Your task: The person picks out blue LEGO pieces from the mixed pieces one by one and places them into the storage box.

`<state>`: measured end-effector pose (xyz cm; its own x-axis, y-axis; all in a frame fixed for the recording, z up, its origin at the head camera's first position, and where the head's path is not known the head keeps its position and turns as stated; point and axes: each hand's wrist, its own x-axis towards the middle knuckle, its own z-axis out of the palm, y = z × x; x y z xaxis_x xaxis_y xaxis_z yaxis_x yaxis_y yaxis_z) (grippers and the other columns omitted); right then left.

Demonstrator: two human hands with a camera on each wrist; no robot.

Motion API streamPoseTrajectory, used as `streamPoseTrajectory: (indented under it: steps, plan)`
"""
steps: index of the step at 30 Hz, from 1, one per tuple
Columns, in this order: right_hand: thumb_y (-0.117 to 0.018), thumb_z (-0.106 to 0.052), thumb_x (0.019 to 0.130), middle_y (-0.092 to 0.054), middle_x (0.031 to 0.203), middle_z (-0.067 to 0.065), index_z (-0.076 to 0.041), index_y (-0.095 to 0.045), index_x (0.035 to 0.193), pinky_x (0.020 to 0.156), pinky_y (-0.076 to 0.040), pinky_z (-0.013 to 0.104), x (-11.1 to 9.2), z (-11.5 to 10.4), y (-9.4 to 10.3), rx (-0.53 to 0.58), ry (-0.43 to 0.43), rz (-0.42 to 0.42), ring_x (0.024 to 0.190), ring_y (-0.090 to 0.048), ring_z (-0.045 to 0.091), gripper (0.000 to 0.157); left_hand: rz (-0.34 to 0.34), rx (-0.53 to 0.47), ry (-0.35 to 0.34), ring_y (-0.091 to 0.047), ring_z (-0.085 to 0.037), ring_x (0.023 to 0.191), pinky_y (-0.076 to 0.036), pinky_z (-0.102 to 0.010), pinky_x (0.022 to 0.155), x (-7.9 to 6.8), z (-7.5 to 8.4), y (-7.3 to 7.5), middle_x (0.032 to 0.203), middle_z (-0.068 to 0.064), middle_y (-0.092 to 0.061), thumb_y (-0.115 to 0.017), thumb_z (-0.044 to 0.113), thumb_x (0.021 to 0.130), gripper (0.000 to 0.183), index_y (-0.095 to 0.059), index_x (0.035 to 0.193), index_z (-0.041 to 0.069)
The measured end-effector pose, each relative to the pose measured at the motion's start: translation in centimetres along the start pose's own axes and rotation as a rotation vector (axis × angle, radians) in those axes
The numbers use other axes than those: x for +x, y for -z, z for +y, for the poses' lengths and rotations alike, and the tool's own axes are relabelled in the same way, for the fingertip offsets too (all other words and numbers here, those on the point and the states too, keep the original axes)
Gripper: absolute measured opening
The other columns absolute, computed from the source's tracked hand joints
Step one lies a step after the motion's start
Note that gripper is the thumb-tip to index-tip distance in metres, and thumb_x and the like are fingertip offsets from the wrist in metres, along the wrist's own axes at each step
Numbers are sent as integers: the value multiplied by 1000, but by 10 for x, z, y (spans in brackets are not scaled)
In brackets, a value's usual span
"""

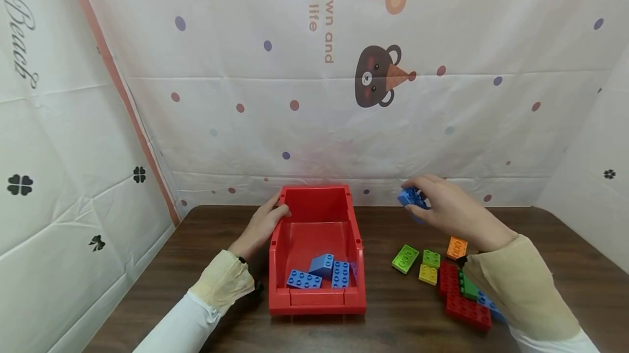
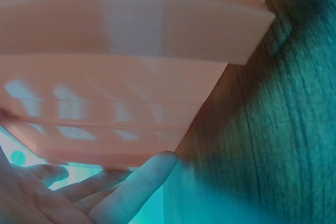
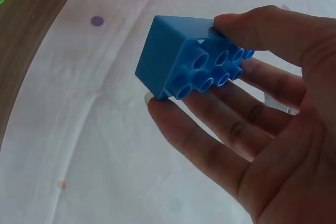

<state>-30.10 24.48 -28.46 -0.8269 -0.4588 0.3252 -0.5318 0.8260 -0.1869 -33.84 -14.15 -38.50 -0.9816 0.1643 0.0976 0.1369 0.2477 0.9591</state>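
A red plastic bin (image 1: 316, 304) stands on the table with several blue bricks (image 1: 304, 279) near its front end. My left hand (image 1: 262, 225) grips its left wall towards the back, thumb over the rim. Seen from the left wrist, fingers (image 2: 139, 182) lie along the bin's side (image 2: 105, 77). My right hand (image 1: 449, 205) holds up a blue studded brick (image 1: 410, 197), right of the bin and above the table's far part. In the right wrist view the thumb presses one face of that brick (image 3: 168, 53), fingertips on the opposite side, studs towards the palm.
Right of the bin lie a light green brick (image 1: 405, 259), a smaller green one (image 1: 431, 258), a yellow one (image 1: 428, 274) and an orange one (image 1: 457, 247). Red bricks (image 1: 467, 309), a dark green brick (image 1: 468, 287) and blue ones sit by the right forearm. A printed cloth (image 1: 314, 140) hangs behind the table.
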Motion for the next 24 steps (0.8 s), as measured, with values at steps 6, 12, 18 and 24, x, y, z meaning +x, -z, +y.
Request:
streamPoseTrajectory:
  steps: [6, 12, 18, 24]
  plan:
    - [-80, -16, 95, -65, 125, 25, -1, -64, 136, 83, -63, 58, 2, -11, -1, 44, 34, 51, 99, -69, 37, 47, 0, -2, 3, -74, -47, 96, -63, -53, 84, 0, -1, -1, 135, -22, -64, -53, 20, 105, 64, -32, 166, 23]
    - [-81, -12, 93, -67, 124, 23, -1, -65, 133, 83, -63, 56, 6, -20, 1, 38, 74, 91, 98, -69, 35, 45, 3, 3, 5, -74, -46, 95, -63, -52, 84, -1, 0, 1, 135, -22, -64, -54, 21, 105, 66, -32, 167, 22]
    - [-82, -14, 93, -66, 128, 23, -4, -65, 135, 84, -63, 57, 12, -30, 1, 50, 58, 77, 108, -68, 41, 47, 6, 6, 1, -74, -46, 93, -63, -52, 83, -1, 0, 1, 134, -23, -64, -53, 21, 105, 67, -31, 167, 22]
    - [-82, -13, 92, -66, 125, 18, -6, -65, 134, 83, -63, 54, 17, -39, -2, 95, 79, 83, 108, -67, 37, 46, 0, 19, -3, -73, -47, 95, -63, -52, 84, 1, -1, 1, 135, -24, -63, -52, 20, 105, 66, -30, 168, 20]
